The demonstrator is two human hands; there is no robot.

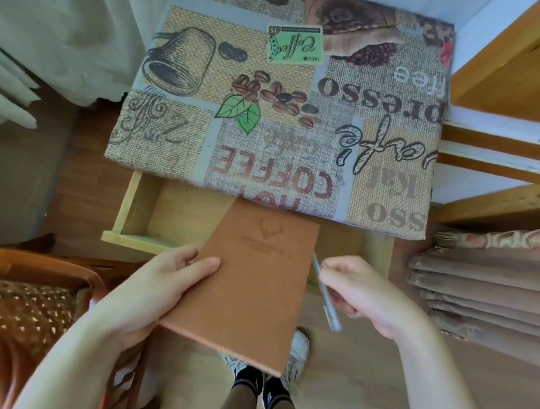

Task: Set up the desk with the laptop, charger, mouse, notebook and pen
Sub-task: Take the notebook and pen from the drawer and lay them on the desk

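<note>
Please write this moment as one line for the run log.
left hand: holds brown leather-look notebook | right hand: holds silver pen | wooden drawer: open | coffee-print tablecloth: bare

Coffee-print tablecloth (268, 109), open wooden drawer (141, 215) beneath, chair (30, 284) left, folded curtains (484, 290) right.

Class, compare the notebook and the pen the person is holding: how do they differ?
The notebook is broad, flat and tan-orange; the pen is thin and silvery grey. The left hand holds the notebook, the right hand the pen. Both are held above the open drawer, not yet on the desk.
</note>
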